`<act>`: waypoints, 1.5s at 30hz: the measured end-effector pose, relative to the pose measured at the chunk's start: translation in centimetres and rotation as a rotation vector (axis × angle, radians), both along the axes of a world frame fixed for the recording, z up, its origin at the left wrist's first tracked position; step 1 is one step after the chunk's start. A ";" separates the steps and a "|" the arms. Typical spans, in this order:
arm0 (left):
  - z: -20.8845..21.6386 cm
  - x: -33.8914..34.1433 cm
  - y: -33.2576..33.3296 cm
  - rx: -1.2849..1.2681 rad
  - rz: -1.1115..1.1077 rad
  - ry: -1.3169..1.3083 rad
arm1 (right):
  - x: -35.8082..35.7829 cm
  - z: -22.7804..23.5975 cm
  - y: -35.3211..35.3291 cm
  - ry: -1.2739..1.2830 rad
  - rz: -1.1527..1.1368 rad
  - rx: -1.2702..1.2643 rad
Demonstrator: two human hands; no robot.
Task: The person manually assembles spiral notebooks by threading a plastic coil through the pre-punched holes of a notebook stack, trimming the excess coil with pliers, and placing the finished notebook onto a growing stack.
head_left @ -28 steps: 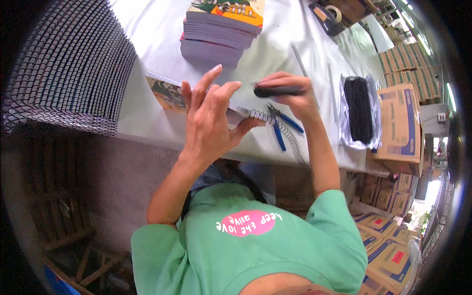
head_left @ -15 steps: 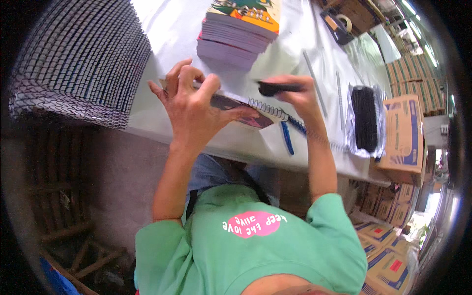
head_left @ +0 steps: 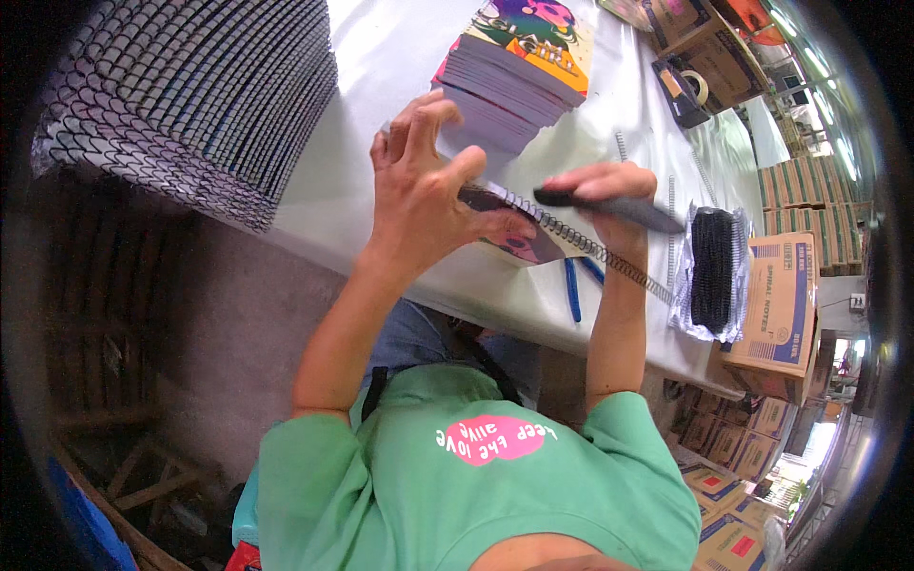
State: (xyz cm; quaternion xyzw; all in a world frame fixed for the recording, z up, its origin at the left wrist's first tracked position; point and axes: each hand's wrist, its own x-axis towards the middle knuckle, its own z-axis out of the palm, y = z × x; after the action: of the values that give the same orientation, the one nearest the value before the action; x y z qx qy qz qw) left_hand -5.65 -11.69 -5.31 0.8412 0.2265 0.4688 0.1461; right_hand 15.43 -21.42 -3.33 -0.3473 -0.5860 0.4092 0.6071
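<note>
My left hand grips a small notebook with a dark and pink cover. Its thumb presses on the cover while the other fingers curve above the far side. A thin black spiral coil runs along the notebook's edge, and its free length trails down to the right, across my right forearm. My right hand is closed around a long black tool, whose kind is blurred by motion. The tool's left tip is close to the coil and the notebook's edge; whether it touches cannot be made out.
Coil-bound notebooks form a tall stack at the left. Beyond my hands stands a pile of colourful booklets. Blue slim tools lie near the table's front edge. To the right are a pack of black coils, a cardboard box and a tape dispenser.
The whole view has shifted, so the table's things appear farther right. The black tool in my right hand has swung, its rear end now pointing right and down. My left hand keeps the notebook.
</note>
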 end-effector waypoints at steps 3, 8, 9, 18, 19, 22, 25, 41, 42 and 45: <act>0.2 -0.4 0.6 -0.007 -0.033 -0.012 | -1.3 0.4 1.7 -0.572 -0.226 -0.138; 0.4 -0.6 0.9 -0.088 -0.017 -0.034 | -2.6 1.7 1.5 -0.368 -0.117 0.078; -0.1 -0.6 0.9 -0.130 -0.032 -0.086 | -2.4 0.7 2.5 -0.539 -0.222 -0.053; -2.2 0.4 2.9 -0.224 -0.001 -0.222 | -1.6 -0.3 4.0 -0.430 -0.377 -0.258; -2.4 0.4 2.8 -0.240 -0.011 -0.229 | -2.0 -0.3 3.1 0.049 -0.271 -0.201; -3.0 0.5 3.2 -0.390 -0.126 -0.353 | -3.1 0.7 4.6 -0.558 -0.122 -0.039; -2.8 1.1 2.9 -0.706 -0.289 -0.474 | -1.1 -1.6 5.3 -0.303 -0.342 -0.163; -4.0 0.1 4.0 -0.478 -0.206 -0.267 | -5.4 1.4 6.9 -0.450 -0.090 -0.091; -4.1 0.0 4.1 -0.409 -0.184 -0.239 | -4.9 1.2 6.7 -0.551 -0.158 -0.144; -3.3 -0.1 3.7 -0.667 -0.327 -0.437 | -1.9 -0.6 5.6 -0.412 -0.373 -0.079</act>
State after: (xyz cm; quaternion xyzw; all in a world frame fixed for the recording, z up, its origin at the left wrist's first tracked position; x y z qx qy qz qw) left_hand -5.71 -8.00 -8.61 0.6537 0.1931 0.5076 0.5270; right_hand 13.55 -15.85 -3.94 -0.5486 -0.6067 0.2335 0.5258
